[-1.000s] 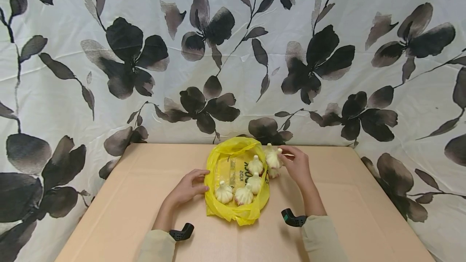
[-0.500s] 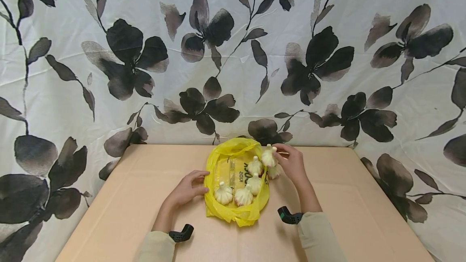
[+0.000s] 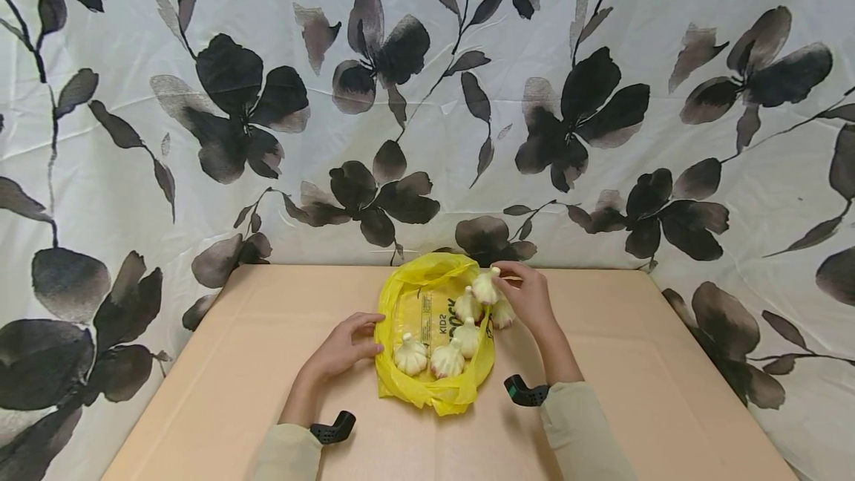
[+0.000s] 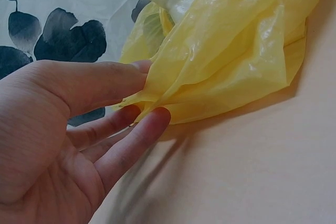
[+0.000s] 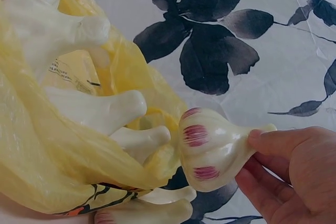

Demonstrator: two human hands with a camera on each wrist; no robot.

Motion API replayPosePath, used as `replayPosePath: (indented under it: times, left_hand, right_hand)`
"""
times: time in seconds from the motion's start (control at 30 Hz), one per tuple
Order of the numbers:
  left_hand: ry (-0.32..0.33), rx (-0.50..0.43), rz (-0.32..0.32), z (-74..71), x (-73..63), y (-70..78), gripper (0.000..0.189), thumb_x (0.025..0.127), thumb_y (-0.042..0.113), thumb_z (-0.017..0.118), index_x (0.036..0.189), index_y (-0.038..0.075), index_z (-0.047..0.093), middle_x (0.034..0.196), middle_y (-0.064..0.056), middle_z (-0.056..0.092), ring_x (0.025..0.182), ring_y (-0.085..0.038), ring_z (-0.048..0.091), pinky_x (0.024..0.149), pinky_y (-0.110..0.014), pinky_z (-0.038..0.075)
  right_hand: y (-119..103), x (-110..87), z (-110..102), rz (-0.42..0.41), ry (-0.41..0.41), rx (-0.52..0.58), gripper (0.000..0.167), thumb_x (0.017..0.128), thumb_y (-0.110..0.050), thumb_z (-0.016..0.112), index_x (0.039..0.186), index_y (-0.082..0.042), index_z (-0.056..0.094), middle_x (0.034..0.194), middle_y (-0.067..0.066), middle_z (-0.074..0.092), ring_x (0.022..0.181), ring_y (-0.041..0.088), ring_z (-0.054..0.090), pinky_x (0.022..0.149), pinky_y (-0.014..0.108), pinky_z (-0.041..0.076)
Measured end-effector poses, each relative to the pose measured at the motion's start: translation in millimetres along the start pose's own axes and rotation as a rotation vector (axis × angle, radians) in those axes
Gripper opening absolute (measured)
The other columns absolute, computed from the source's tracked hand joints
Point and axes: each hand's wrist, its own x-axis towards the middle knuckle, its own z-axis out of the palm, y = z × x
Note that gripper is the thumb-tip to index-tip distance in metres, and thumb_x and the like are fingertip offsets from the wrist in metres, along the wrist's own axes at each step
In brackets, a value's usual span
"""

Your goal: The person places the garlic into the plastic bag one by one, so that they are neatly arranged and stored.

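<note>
I pinch a shiny cream-white garlic bulb with pink streaks (image 3: 485, 286) by its thin neck. The thumb and fingers of my right hand (image 3: 528, 295) are closed on it. The bulb is at the far right rim of the thin yellow plastic bag with dark letters (image 3: 437, 398). Its neck is between my fingertips, and its fat round part sticks out from them, toward the bag. I can't tell if it touches the bag.

My left hand (image 3: 344, 347) is at the bag's left side. Its thumb and fingers are together on the bag's edge, with the yellow plastic nipped between them.

Four more cream-white garlic bulbs (image 3: 447, 359) sit inside the bag. Three are along its right side and one is nearer its left side. Another cream-white garlic bulb (image 3: 502, 314) is outside, just right of the bag, below the one I hold.

Under the bag is a flat pale tan table top (image 3: 668, 392). Behind the bag hangs a white cloth with big dark gray flowers (image 3: 467, 132).
</note>
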Motion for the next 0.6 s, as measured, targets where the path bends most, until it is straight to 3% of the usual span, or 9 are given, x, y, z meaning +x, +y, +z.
replayPosePath:
  times: [0.3,0.6]
  left_hand:
    - [-0.009,-0.005,-0.005,-1.0,-1.3,-0.5,0.053,0.085,0.019,0.073,0.134,0.011,0.055,0.134,-0.008,0.054,0.121,-0.03,0.056,0.107,-0.051,0.041]
    - [-0.016,-0.001,-0.009,-1.3,-2.4,-1.2,0.053,0.085,0.02,0.073,0.134,0.012,0.055,0.135,-0.008,0.054,0.121,-0.029,0.057,0.107,-0.051,0.042]
  right_hand:
    - [-1.0,3.3,5.9,-0.029,-0.002,-0.008,0.025,0.085,-0.003,0.071,0.11,-0.004,0.07,0.108,0.015,0.07,0.099,0.03,0.068,0.085,0.043,0.058]
    - [-3.6,5.0,11.0,-0.006,-0.02,-0.012,0.026,0.086,-0.005,0.07,0.112,-0.004,0.069,0.107,0.015,0.07,0.1,0.029,0.068,0.086,0.042,0.058]
